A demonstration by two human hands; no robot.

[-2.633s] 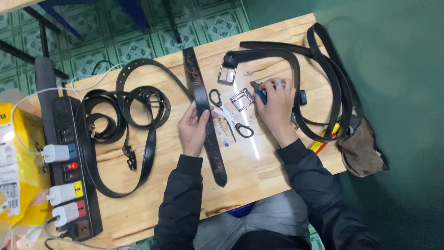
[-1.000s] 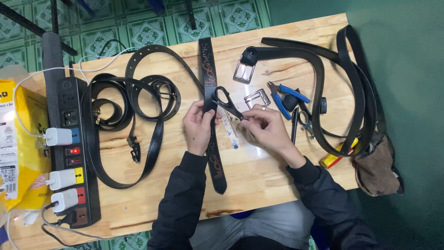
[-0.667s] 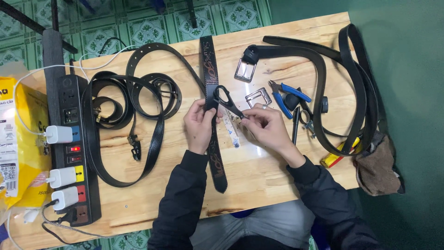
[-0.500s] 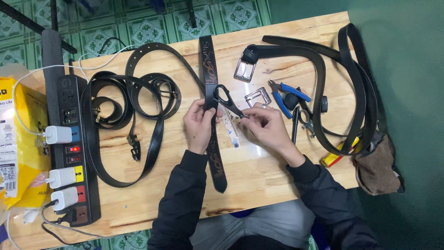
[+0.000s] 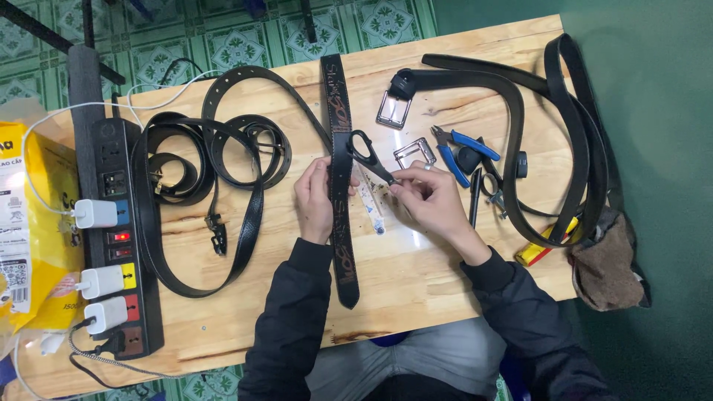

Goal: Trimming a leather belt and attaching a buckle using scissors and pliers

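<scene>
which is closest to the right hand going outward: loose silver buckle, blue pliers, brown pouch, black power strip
From the right hand:
1. Loose silver buckle, just above it.
2. Blue pliers, up and to its right.
3. Brown pouch, at the table's right edge.
4. Black power strip, far left.

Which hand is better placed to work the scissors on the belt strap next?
The right hand, probably: its fingertips already pinch the scissors by the blades, handles lying toward the strap. The left hand is busy gripping the black belt strap flat on the wooden table, so it steadies instead.
</scene>
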